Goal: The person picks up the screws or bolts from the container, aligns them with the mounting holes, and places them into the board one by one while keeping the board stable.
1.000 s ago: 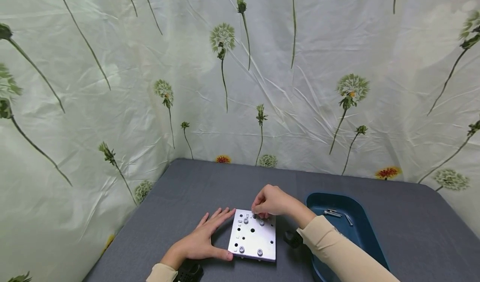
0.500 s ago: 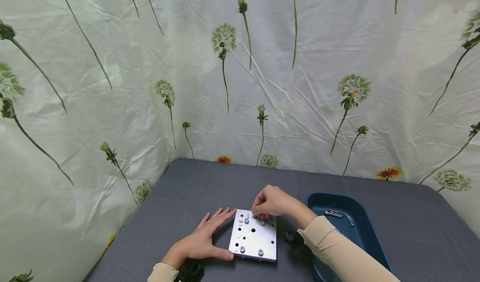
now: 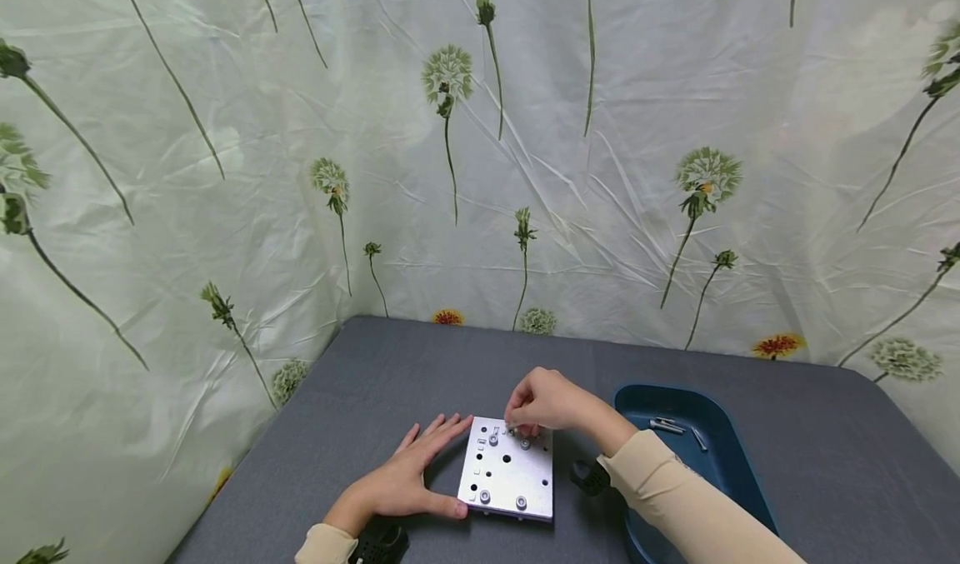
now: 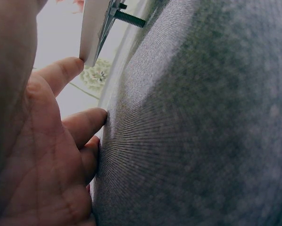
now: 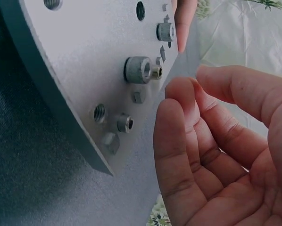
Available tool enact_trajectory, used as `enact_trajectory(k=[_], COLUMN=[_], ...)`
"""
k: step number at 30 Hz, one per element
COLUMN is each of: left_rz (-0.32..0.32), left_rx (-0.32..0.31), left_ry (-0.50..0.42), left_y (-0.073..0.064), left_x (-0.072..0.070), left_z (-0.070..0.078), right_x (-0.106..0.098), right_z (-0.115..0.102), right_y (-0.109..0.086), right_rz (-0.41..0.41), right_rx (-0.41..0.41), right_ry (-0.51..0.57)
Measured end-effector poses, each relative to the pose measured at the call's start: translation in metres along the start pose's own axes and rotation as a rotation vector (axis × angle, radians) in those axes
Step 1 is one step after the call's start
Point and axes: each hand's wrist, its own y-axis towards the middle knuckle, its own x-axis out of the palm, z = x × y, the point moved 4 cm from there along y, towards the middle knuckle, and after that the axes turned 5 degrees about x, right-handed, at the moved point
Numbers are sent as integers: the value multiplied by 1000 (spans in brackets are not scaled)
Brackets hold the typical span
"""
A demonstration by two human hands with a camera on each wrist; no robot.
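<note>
A silvery metal plate (image 3: 525, 474) with several holes and socket-head bolts lies in front of me. My left hand (image 3: 405, 479) is spread beside it, the index fingertip at its far left corner and the thumb at the near left one. Under the plate a threaded bolt end (image 4: 130, 19) sticks out. My right hand (image 3: 546, 399) is over the plate's far edge with its fingers bent. In the right wrist view its thumb and index fingertip meet just above a small brass-coloured screw (image 5: 157, 72), beside a larger bolt (image 5: 138, 69). Nothing shows between those fingertips.
A dark blue tray (image 3: 720, 464) stands to the right, partly under the right forearm. Several loose metal screws (image 3: 667, 426) lie in it. Grey cloth covers the table (image 3: 420, 364). A flowered curtain (image 3: 570, 172) hangs behind and at the left.
The right fingers shift slightly at the small screw by the plate's far edge. The left hand and the plate keep their places.
</note>
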Motion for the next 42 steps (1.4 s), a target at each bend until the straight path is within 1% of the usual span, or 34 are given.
enact_trajectory(k=[4,10,14,18,25,37,42], left_rz=[1,2,1,0,-1,-1,1], left_rx=[4,10,6,5,0,3,6], left_ry=[3,6,3,3,-2,-1,6], left_y=[0,0,1,1,0,0,-1], left_x=[-1,-1,0,0,1,1,1], left_z=[1,1,0,0,1,0,1], right_x=[-5,-15,-24,-33,-46,-64,-73], right_z=[1,2,8,17,33,58,70], right_y=[-3,-13,-20,-26,-40,-61,-69], right_rz=[14,40,40,45,69,90,105], right_rx=[-1,23,11,2,27,57,80], right_ry=[1,-2,3,-6,-12,59,71])
